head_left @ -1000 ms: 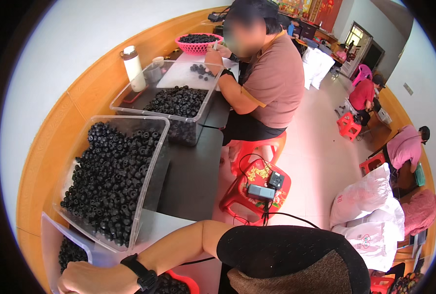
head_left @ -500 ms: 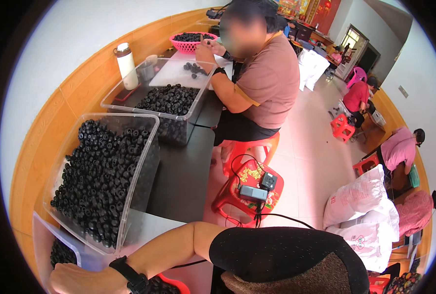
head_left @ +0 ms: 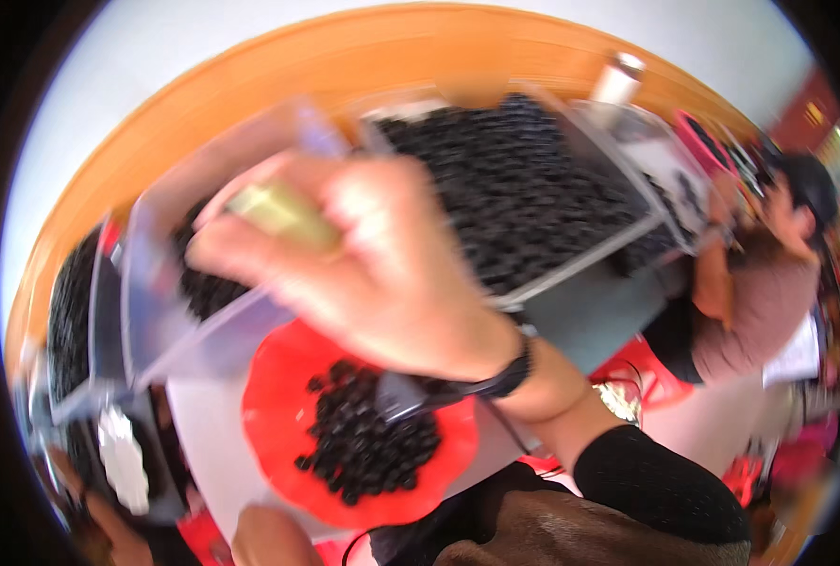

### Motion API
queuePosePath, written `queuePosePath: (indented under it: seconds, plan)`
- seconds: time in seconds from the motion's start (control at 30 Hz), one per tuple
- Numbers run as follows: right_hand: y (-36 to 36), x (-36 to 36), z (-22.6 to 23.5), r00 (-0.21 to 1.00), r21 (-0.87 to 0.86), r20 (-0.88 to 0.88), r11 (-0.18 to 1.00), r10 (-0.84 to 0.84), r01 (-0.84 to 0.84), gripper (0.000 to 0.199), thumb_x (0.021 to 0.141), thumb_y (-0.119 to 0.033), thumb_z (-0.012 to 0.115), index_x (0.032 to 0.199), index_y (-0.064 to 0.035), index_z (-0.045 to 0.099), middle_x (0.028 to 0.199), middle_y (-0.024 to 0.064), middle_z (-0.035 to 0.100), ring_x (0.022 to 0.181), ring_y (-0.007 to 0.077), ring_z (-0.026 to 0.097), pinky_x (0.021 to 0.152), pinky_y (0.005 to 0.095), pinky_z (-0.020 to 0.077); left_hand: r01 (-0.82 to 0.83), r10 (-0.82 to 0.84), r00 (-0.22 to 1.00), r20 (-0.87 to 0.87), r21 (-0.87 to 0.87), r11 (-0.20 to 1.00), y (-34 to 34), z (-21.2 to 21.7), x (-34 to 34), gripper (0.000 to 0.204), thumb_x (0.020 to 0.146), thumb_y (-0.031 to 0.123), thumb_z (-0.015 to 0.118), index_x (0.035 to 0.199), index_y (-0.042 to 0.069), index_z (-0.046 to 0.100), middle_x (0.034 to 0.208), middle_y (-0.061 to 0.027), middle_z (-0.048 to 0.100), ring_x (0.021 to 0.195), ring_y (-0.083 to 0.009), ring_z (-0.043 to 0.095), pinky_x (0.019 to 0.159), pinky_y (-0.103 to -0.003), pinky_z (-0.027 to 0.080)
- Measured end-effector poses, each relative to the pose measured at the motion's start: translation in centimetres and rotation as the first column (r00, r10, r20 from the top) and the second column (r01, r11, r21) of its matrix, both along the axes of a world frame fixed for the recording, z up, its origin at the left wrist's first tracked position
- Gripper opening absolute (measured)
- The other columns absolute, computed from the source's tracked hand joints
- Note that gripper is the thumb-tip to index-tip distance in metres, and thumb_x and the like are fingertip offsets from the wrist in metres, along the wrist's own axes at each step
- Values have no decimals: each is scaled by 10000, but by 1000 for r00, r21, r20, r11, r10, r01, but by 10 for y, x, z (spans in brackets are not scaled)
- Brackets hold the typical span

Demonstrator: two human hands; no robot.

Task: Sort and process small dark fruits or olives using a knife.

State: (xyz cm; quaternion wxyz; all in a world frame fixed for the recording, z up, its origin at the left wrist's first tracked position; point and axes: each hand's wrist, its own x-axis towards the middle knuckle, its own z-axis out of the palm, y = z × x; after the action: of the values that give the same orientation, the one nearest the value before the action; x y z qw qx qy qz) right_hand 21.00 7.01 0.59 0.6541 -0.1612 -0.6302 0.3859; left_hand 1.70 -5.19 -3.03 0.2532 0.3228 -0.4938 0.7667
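The picture is badly blurred. My right hand (head_left: 382,274) is raised close to the camera, its arm in a black sleeve with a black wristband (head_left: 505,377) coming from the lower right. Its fingers are curled around a small yellowish object (head_left: 283,212). Below the hand a red dish (head_left: 269,415) holds a heap of small black pieces (head_left: 368,443). A rounded skin-coloured shape (head_left: 269,538) at the bottom edge may be my left hand; it is too blurred to tell.
Clear plastic bins full of black pieces stand behind the hand (head_left: 524,189) and at the left (head_left: 198,283). A white bottle (head_left: 618,80) and a pink basket (head_left: 698,141) lie farther back. A person (head_left: 769,292) sits at the right.
The view has swung from the room and the seated person down to the table. My right hand has risen from the low left edge to the picture's middle, now gripping a yellowish object.
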Motion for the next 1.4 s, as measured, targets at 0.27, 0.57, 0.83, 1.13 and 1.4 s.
queuePosePath:
  seconds: [0.27, 0.57, 0.83, 1.13, 1.4]
  plan:
    - [-30, -13, 17, 976, -242, 216, 970, 20, 34, 324, 967, -248, 538, 1078, 54, 572, 651, -47, 438, 549, 13, 305, 498, 168, 221, -581, 593, 805, 2, -197, 790, -125, -17, -41, 228, 949, 194, 526, 1053, 10, 611, 942, -64, 601, 901, -155, 561, 777, -273, 421]
    - [-23, -5, 4, 994, -315, 102, 949, 35, -2, 259, 938, -206, 585, 1034, 34, 606, 775, 8, 572, 563, 9, 363, 480, 166, 223, -794, 816, 573, 81, -194, 576, -140, -24, -33, 242, 948, 211, 517, 1065, 17, 604, 949, -70, 593, 931, -170, 549, 793, -284, 409]
    - [-23, -9, 6, 983, -336, 171, 942, 69, -8, 318, 963, -273, 552, 1060, 28, 584, 690, -44, 430, 546, 10, 308, 485, 167, 225, -914, 937, 333, 107, -208, 349, -152, -19, -30, 256, 947, 226, 508, 1076, 24, 597, 955, -76, 587, 959, -182, 539, 808, -295, 399]
    - [10, -7, -12, 897, -599, -151, 683, 416, -418, 337, 983, -345, 495, 1064, -21, 540, 956, 44, 528, 700, 77, 427, 464, 183, 283, -944, 968, 167, 185, -255, 212, -141, -19, -15, 270, 946, 243, 499, 1087, 31, 589, 961, -82, 580, 989, -196, 527, 825, -306, 387]
    - [17, -2, -11, 866, -628, -275, 604, 418, -491, 325, 981, -348, 494, 1087, -45, 543, 1009, 66, 569, 774, 112, 488, 490, 207, 339, -943, 973, 63, 222, -306, 131, -120, -12, -3, 284, 945, 258, 490, 1098, 38, 583, 967, -88, 574, 1017, -209, 517, 840, -316, 377]
